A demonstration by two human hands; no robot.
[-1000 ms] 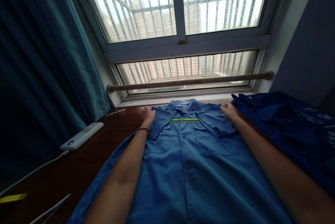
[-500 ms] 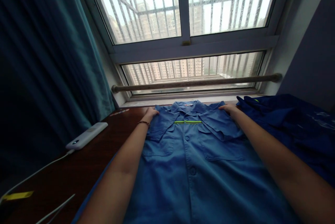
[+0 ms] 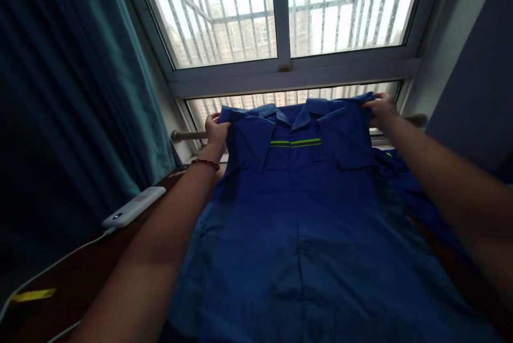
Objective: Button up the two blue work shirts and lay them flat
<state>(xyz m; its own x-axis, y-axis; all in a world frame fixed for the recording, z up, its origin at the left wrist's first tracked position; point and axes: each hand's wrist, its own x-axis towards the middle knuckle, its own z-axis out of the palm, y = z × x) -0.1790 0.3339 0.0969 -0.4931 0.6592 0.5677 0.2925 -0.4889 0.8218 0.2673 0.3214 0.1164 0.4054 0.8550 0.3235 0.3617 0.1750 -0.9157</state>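
A blue short-sleeved work shirt (image 3: pixel 288 188) with yellow-green chest stripes faces me, its collar end raised in front of the window. My left hand (image 3: pixel 217 130) is closed on the shirt's left shoulder corner, with a beaded bracelet (image 3: pixel 206 163) on that wrist. At the opposite shoulder corner, my right hand (image 3: pixel 382 110) pinches the cloth. Between the two hands the upper part hangs stretched out, sleeves falling forward over the front. The lower part spreads toward me over the dark wooden surface (image 3: pixel 86 273).
Another dark blue garment (image 3: pixel 420 193) lies at the right, partly behind my right arm. To the left are a white power bank (image 3: pixel 134 207) with a white cable (image 3: pixel 56 263) and a yellow strip (image 3: pixel 34 295). A rail (image 3: pixel 188 136) crosses the window; a blue curtain (image 3: pixel 100 81) hangs left.
Both hands have lifted the shirt's shoulders up from the surface and moved slightly apart. The collar end now covers part of the rail and lower window.
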